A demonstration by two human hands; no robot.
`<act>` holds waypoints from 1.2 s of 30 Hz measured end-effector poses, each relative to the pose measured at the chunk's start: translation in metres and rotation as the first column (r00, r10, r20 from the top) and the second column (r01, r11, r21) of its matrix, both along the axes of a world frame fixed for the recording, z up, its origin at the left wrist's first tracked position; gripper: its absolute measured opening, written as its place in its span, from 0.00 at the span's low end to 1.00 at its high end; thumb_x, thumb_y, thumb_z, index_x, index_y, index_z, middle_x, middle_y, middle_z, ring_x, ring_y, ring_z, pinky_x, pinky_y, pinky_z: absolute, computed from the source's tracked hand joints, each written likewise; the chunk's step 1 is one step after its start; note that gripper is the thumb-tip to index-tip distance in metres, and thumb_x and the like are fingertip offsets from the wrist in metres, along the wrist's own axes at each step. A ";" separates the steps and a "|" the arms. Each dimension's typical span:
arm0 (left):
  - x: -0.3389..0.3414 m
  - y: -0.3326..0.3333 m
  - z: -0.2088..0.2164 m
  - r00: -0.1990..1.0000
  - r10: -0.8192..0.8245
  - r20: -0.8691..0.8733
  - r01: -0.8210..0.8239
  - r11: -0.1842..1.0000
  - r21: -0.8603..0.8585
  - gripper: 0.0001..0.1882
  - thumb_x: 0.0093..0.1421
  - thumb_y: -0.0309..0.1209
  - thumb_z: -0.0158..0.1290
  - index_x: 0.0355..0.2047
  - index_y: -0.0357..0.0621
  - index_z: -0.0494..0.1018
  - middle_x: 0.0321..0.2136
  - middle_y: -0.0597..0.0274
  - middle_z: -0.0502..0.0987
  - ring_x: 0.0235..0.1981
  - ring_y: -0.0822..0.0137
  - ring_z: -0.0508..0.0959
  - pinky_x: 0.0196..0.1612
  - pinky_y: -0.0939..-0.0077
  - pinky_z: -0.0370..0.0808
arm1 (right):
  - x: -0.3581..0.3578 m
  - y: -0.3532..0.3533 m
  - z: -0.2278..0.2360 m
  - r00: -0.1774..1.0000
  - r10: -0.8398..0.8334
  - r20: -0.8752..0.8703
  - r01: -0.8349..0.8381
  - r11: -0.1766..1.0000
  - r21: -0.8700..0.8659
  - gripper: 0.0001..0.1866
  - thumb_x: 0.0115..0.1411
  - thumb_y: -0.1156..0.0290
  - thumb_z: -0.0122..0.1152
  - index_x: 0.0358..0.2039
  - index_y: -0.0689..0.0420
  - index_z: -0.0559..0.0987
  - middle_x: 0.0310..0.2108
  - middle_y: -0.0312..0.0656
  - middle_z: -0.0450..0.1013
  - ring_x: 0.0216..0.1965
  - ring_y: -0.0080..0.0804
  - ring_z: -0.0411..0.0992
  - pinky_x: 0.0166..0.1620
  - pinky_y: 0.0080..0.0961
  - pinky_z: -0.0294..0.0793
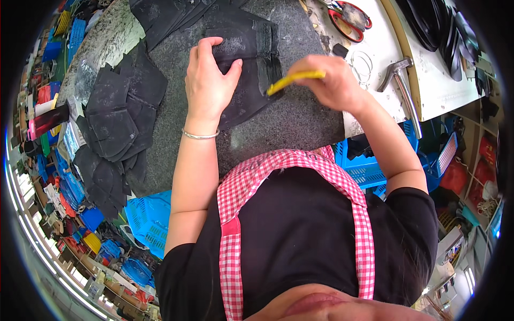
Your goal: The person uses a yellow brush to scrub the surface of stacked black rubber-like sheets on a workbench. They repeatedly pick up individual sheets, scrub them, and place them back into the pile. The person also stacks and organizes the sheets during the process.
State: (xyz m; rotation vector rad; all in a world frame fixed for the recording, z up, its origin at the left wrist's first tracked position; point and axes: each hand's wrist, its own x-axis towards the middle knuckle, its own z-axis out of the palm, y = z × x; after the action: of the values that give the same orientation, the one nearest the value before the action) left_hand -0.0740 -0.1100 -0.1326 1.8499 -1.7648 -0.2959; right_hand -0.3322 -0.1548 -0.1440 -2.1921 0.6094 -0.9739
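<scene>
My left hand [209, 80] presses flat on a black cut piece of material [243, 69] lying on the dark grey work slab [300, 117]. A thin silver bangle sits on that wrist. My right hand [334, 83] is closed around a yellow brush handle [294, 80], whose tip touches the right part of the black piece where a shiny dark strip shows. Both forearms come in from the lower part of the picture over a red-and-white checked apron.
A pile of black cut pieces [115, 123] lies left of the slab, more at the top [166, 16]. Red-handled scissors [348, 18] and a metal hammer [401, 85] rest on the white bench at right. Blue plastic crates [150, 219] stand below.
</scene>
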 end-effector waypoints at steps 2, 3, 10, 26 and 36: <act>0.000 0.001 0.001 1.000 0.019 0.015 -0.019 1.000 0.004 0.29 0.54 0.33 0.68 0.54 0.44 0.69 0.46 0.46 0.75 0.45 0.42 0.80 0.49 0.53 0.79 | 0.002 -0.003 0.010 0.980 -0.194 -0.036 0.197 0.972 0.131 0.07 0.64 0.82 0.61 0.42 0.59 0.80 0.33 0.43 0.81 0.35 0.31 0.83 0.38 0.26 0.81; -0.001 0.002 0.000 0.999 0.018 0.028 -0.018 1.000 0.007 0.29 0.54 0.34 0.68 0.54 0.44 0.69 0.46 0.45 0.75 0.45 0.42 0.80 0.49 0.53 0.79 | 0.002 0.001 0.005 0.983 -0.179 -0.042 0.183 0.975 0.128 0.07 0.64 0.80 0.63 0.42 0.59 0.80 0.33 0.44 0.81 0.35 0.37 0.82 0.39 0.29 0.81; -0.006 0.004 -0.001 0.995 0.043 0.087 -0.046 0.999 0.022 0.31 0.55 0.37 0.69 0.55 0.41 0.70 0.47 0.41 0.77 0.48 0.40 0.79 0.52 0.53 0.77 | -0.001 0.016 0.000 0.962 -0.269 -0.043 0.269 0.913 0.307 0.05 0.65 0.76 0.62 0.41 0.60 0.79 0.29 0.44 0.81 0.31 0.36 0.83 0.35 0.28 0.81; 0.148 -0.079 0.101 0.493 -0.265 -0.829 0.313 0.943 -0.116 0.36 0.60 0.28 0.65 0.66 0.33 0.63 0.56 0.48 0.78 0.57 0.60 0.78 0.63 0.64 0.72 | -0.043 -0.032 0.034 0.677 -0.458 0.576 -0.007 0.779 0.627 0.11 0.74 0.73 0.53 0.52 0.66 0.73 0.44 0.52 0.79 0.33 0.31 0.80 0.37 0.25 0.80; 0.232 -0.086 0.111 0.958 0.285 -0.015 -0.285 0.958 0.004 0.50 0.58 0.49 0.68 0.68 0.26 0.59 0.68 0.35 0.63 0.70 0.48 0.64 0.70 0.55 0.62 | -0.043 -0.039 0.016 0.744 -0.473 0.472 0.055 0.747 0.663 0.10 0.73 0.74 0.55 0.51 0.63 0.74 0.42 0.48 0.79 0.32 0.30 0.78 0.37 0.26 0.79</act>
State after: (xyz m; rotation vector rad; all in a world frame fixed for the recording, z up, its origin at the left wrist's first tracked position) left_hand 0.1577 -0.1960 -0.0215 2.0649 -1.4607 -0.1993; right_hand -0.3756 -0.1936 -0.1280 -1.1056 0.8045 -1.3389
